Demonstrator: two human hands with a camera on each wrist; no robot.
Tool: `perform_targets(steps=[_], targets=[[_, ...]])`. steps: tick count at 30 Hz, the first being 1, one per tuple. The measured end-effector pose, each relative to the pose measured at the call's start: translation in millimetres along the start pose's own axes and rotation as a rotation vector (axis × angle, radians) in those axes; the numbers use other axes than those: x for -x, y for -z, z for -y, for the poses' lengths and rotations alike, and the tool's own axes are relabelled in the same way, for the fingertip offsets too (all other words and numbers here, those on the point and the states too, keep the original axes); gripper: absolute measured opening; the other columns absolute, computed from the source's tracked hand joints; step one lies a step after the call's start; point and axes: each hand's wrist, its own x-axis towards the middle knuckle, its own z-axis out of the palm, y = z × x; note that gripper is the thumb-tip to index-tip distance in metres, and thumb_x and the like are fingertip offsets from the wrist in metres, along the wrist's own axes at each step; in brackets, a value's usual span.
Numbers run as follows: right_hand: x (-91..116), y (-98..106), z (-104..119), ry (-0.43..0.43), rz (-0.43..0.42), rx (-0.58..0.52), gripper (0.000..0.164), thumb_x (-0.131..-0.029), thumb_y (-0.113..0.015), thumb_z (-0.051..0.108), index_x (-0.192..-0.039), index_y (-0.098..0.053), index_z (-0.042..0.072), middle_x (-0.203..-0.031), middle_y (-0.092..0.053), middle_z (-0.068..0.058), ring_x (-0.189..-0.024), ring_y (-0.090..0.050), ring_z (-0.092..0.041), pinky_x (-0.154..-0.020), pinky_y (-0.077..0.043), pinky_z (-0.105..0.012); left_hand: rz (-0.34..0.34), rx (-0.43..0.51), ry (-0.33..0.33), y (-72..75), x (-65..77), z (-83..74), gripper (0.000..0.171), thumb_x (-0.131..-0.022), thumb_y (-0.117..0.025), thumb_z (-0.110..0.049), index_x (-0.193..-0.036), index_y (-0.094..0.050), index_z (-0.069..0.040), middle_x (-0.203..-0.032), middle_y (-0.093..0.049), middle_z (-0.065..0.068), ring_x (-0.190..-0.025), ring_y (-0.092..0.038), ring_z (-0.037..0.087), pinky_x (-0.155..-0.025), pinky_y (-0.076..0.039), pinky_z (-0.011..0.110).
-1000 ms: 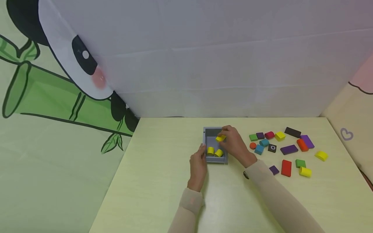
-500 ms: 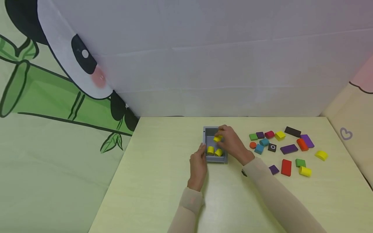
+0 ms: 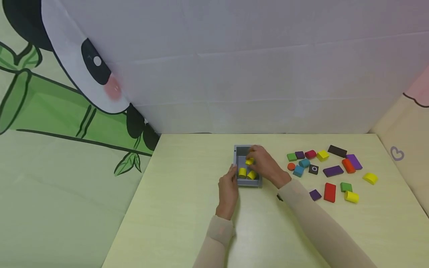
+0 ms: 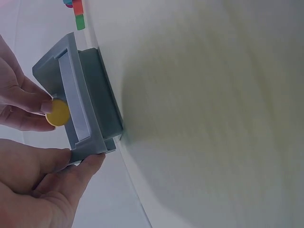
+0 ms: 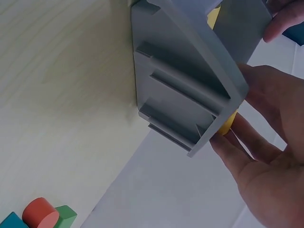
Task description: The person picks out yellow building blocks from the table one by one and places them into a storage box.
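Observation:
A grey open box (image 3: 248, 183) sits on the table. My left hand (image 3: 228, 191) pinches its left wall, fingers on one side and thumb on the other, as the left wrist view shows. Between the thumb and fingers of my right hand (image 3: 266, 165) is a yellow cylinder block (image 4: 58, 112), held over the inside of the box. Two yellow cylinder blocks (image 3: 242, 172) lie in the box's near end. From the right wrist view, the box wall hides most of the held block.
To the right lie several loose blocks: a red one (image 3: 330, 192), a black bar (image 3: 337, 151), a purple bar (image 3: 333, 171), a yellow cylinder (image 3: 351, 197) and a yellow arched block (image 3: 370, 178). A pale cloth wall (image 3: 254, 111) stands behind the table (image 3: 174, 193).
My right hand has shifted slightly left with the yellow cylinder block, further over the box. My left hand keeps its place on the box wall.

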Motion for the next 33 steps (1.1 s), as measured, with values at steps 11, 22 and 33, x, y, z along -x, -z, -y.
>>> perform_targets(steps=[11,22,33], targets=[[0.8,-3.6,2.7,0.034,0.026,0.075,0.021,-0.088,-0.079,-0.008,-0.109,-0.079,-0.008,-0.134,-0.065,-0.027,-0.127,-0.059,-0.044,-0.109,-0.054,-0.051,-0.015,0.008,-0.012,-4.0,0.9,3.2,0.040,-0.100,-0.061,0.013,-0.137,-0.067,0.002,-0.142,-0.063,0.016,-0.129,-0.062,0.032,-0.098,-0.060,0.042],[-2.7,-6.6,2.6,0.079,0.060,0.142,0.020,-0.088,-0.077,-0.011,-0.108,-0.079,-0.009,-0.129,-0.066,-0.027,-0.121,-0.062,-0.044,-0.104,-0.057,-0.050,-0.029,0.010,-0.015,-6.5,0.6,5.0,0.039,-0.100,-0.062,0.012,-0.137,-0.067,0.001,-0.141,-0.063,0.015,-0.128,-0.062,0.032,-0.098,-0.060,0.043],[-7.2,-8.4,6.5,0.067,0.117,0.183,0.017,-0.090,-0.078,-0.008,-0.107,-0.080,-0.007,-0.129,-0.067,-0.026,-0.118,-0.062,-0.042,-0.102,-0.058,-0.048,-0.060,-0.015,-0.070,-7.4,-0.5,7.4,0.040,-0.097,-0.062,0.014,-0.135,-0.068,0.004,-0.138,-0.065,0.018,-0.125,-0.065,0.036,-0.095,-0.061,0.046]])
